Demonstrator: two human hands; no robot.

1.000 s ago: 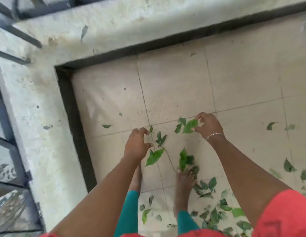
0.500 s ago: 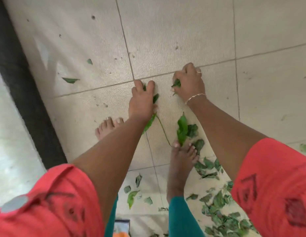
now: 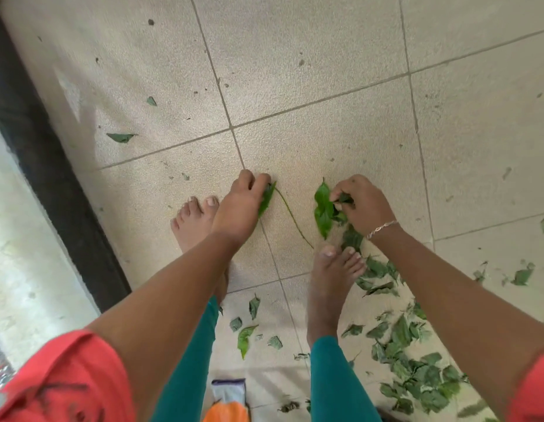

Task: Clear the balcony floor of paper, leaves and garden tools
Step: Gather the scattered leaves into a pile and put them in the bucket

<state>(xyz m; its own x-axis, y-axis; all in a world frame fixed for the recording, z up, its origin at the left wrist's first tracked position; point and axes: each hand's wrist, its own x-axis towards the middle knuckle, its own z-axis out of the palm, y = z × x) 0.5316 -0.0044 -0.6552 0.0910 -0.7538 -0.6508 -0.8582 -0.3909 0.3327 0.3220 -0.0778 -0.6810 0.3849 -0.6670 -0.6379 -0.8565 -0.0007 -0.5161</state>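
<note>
Both hands are down on the floor [image 3: 325,102], just ahead of the left foot [image 3: 193,220] and right foot [image 3: 331,278]. The left hand [image 3: 238,208] curls its fingers over a leaf [image 3: 267,198]; a thin stem [image 3: 292,216] trails from it toward the right foot. The right hand [image 3: 365,205] (bracelet [image 3: 381,227] at the wrist) pinches small dark leaves [image 3: 343,198] in bent fingers, touching a bright leaf [image 3: 324,210]. A pile [image 3: 416,367] of more leaves lies lower right, and a stray scrap [image 3: 121,137] lies near the dark strip [image 3: 51,178].
</note>
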